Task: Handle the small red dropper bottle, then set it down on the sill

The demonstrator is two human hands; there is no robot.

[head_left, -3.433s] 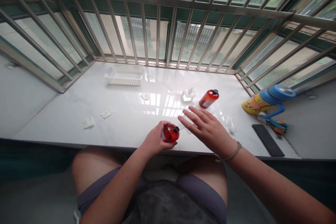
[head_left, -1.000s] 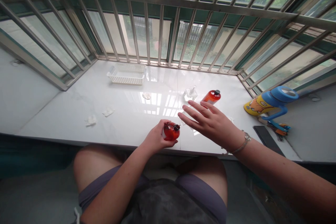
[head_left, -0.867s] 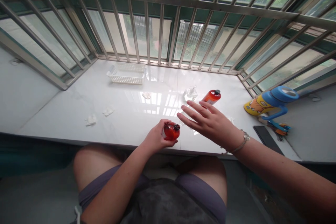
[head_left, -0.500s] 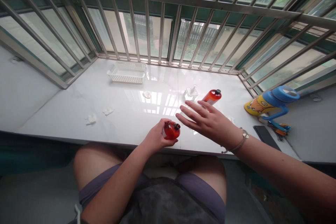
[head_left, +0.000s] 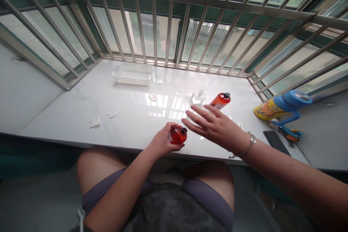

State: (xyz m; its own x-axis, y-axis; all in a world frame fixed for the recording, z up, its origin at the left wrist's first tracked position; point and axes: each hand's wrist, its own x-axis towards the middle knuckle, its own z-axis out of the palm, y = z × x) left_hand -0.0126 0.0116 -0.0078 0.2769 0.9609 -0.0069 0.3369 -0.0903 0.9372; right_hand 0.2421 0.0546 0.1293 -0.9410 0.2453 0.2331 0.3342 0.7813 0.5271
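Left hand [head_left: 163,140] grasps a round red-orange bottle [head_left: 178,134] with a black cap. Right hand [head_left: 214,127] is open, fingers spread, above the glossy white table [head_left: 130,130], nearest an upright orange bottle [head_left: 220,100].

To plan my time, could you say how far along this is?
Done: hard to tell; the white basket sits at the back. In hand: the left hand grips a round amber bottle. Left: an orange bottle and a clear pump bottle stand beyond the open right hand.
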